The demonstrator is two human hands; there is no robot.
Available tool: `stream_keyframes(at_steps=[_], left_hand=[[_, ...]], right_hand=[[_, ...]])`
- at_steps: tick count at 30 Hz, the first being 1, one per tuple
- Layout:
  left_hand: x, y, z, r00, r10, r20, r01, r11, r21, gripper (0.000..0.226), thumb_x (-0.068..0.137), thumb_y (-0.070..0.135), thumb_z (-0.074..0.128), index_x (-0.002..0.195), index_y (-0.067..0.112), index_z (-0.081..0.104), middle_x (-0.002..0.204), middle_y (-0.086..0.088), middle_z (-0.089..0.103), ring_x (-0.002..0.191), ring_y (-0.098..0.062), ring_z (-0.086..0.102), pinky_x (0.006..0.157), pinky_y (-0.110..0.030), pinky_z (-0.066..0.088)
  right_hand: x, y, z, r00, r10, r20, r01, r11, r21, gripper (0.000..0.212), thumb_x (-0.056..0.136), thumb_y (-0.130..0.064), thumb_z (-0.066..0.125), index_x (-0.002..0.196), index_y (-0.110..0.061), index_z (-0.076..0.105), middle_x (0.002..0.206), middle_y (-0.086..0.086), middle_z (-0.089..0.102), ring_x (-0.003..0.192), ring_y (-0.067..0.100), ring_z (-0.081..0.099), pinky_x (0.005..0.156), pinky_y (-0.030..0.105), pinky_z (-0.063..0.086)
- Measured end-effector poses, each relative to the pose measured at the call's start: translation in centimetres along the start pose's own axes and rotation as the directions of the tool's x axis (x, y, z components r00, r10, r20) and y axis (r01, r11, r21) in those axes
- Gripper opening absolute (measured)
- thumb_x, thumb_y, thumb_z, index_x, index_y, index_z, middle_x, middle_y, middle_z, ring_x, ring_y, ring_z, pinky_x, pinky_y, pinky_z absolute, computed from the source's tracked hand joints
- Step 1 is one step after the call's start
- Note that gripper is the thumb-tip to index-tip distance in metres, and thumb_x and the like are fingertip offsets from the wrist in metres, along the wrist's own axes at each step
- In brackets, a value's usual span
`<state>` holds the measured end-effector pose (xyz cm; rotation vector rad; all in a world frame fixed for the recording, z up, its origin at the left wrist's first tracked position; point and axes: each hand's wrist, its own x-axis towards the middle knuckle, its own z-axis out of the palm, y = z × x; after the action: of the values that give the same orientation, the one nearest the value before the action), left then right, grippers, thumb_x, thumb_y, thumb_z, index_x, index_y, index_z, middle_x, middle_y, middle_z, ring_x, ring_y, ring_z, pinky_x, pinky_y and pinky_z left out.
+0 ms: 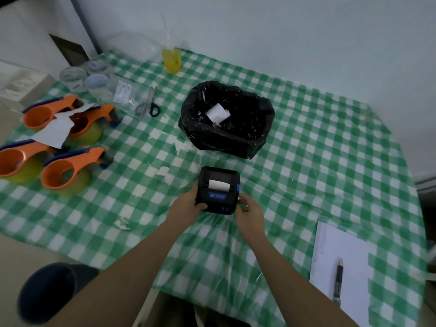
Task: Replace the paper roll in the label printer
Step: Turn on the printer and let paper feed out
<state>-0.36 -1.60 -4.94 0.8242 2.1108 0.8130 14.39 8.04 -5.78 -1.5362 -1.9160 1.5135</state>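
Observation:
A small black label printer (218,190) with a blue front panel sits on the green checked tablecloth (306,142) in front of me. A strip of white paper (219,185) shows at its top. My left hand (186,206) grips the printer's left side. My right hand (247,210) holds its right side, fingers curled against the casing. Behind the printer stands a bin lined with a black bag (226,119), and a white paper roll (217,113) lies inside it.
Several orange tape dispensers (70,168) stand at the left with a white sheet (55,131). Clear tape rolls (94,81), scissors (148,103) and a yellow drink (171,60) lie farther back. A paper pad (342,251) with a pen (338,282) is at the right.

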Motion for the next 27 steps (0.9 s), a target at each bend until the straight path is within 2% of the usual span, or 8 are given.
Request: stream_keyframes(at_steps=[3, 6, 16, 21, 24, 27], left_hand=[[0.0, 0.1, 0.1, 1.0, 0.011, -0.005, -0.011, 0.996, 0.084, 0.065, 0.084, 0.009, 0.061, 0.142, 0.015, 0.032, 0.124, -0.015, 0.063, 0.113, -0.033, 0.059, 0.093, -0.045, 0.05], [0.1, 0.1, 0.2, 1.0, -0.004, -0.008, 0.005, 0.99, 0.137, 0.063, 0.086, 0.01, 0.06, 0.142, 0.015, 0.032, 0.122, -0.016, 0.063, 0.112, -0.034, 0.058, 0.088, -0.041, 0.049], [0.1, 0.3, 0.3, 0.999, -0.035, -0.014, 0.037, 0.984, 0.175, 0.06, 0.086, 0.011, 0.06, 0.14, 0.019, 0.034, 0.12, -0.015, 0.064, 0.109, -0.035, 0.059, 0.088, -0.045, 0.051], [0.1, 0.0, 0.4, 1.0, 0.0, -0.015, 0.003, 0.986, 0.166, 0.061, 0.085, 0.01, 0.061, 0.14, 0.017, 0.034, 0.117, -0.016, 0.066, 0.107, -0.035, 0.061, 0.086, -0.044, 0.051], [0.3, -0.4, 0.3, 1.0, 0.02, -0.021, -0.016, 0.987, 0.16, 0.06, 0.084, 0.011, 0.061, 0.138, 0.015, 0.037, 0.115, -0.018, 0.067, 0.106, -0.036, 0.061, 0.086, -0.045, 0.051], [0.4, -0.6, 0.3, 0.999, 0.03, -0.01, -0.028, 0.986, 0.167, 0.057, 0.083, 0.013, 0.062, 0.135, 0.014, 0.04, 0.116, -0.018, 0.066, 0.106, -0.037, 0.061, 0.087, -0.044, 0.051]], right_hand=[[0.1, 0.4, 0.0, 1.0, -0.008, 0.011, 0.008, 1.0, -0.011, 0.036, 0.091, -0.008, 0.05, 0.126, -0.015, 0.052, 0.119, 0.009, 0.059, 0.077, 0.008, 0.055, 0.059, 0.012, 0.042], [0.0, 0.7, -0.1, 0.999, -0.01, 0.031, 0.011, 1.0, -0.009, 0.039, 0.091, -0.006, 0.048, 0.128, -0.018, 0.05, 0.12, 0.008, 0.058, 0.073, 0.006, 0.054, 0.055, 0.012, 0.042], [-0.6, 0.6, -0.3, 0.997, -0.014, 0.07, 0.016, 1.0, -0.02, 0.043, 0.091, -0.006, 0.05, 0.132, -0.017, 0.046, 0.126, 0.01, 0.053, 0.071, 0.004, 0.05, 0.057, 0.015, 0.041], [-0.8, 0.3, -0.7, 0.997, 0.008, 0.078, -0.006, 0.999, -0.032, 0.049, 0.089, -0.007, 0.055, 0.135, -0.017, 0.043, 0.127, 0.008, 0.052, 0.081, 0.013, 0.053, 0.068, 0.027, 0.044], [-0.7, 0.2, -0.3, 0.997, 0.013, 0.074, -0.01, 0.999, -0.045, 0.047, 0.087, -0.006, 0.055, 0.131, -0.018, 0.045, 0.122, 0.007, 0.054, 0.071, 0.005, 0.052, 0.056, 0.016, 0.041], [-0.6, 0.4, 0.2, 0.999, 0.021, 0.03, -0.02, 0.999, -0.025, 0.045, 0.085, -0.002, 0.055, 0.128, -0.017, 0.047, 0.119, 0.008, 0.056, 0.067, 0.003, 0.051, 0.054, 0.015, 0.04]])
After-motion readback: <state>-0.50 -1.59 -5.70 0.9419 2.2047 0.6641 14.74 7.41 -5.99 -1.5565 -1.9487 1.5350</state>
